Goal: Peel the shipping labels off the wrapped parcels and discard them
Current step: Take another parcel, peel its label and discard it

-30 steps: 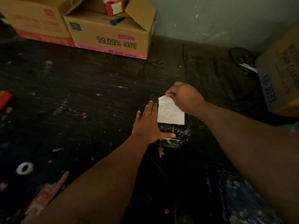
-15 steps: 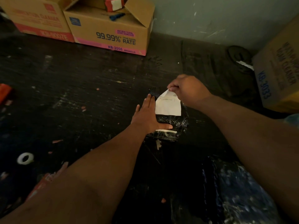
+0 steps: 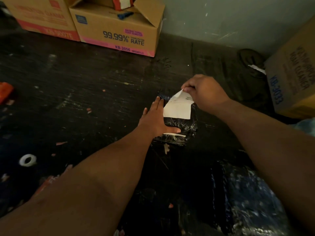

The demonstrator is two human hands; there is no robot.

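Note:
A small parcel (image 3: 180, 129) wrapped in shiny black plastic lies on the dark floor in the middle of the view. A white shipping label (image 3: 178, 109) covers its top; the label's far edge is lifted and folded back toward me. My right hand (image 3: 203, 92) pinches that lifted edge between thumb and fingers. My left hand (image 3: 156, 120) lies flat along the parcel's left side, fingers straight, thumb pressed across its near part. A thin white strip (image 3: 173, 134) shows on the wrap just below the thumb.
Two cardboard boxes (image 3: 119, 29) stand against the far wall, one with open flaps. Another box (image 3: 291, 82) stands at the right. A white tape roll (image 3: 27, 160) and paper scraps lie on the floor at left. Crumpled dark plastic (image 3: 247, 198) lies at the near right.
My right hand has peeled the label's far edge up and back toward me, exposing more black wrap. My left hand keeps pressing the parcel down.

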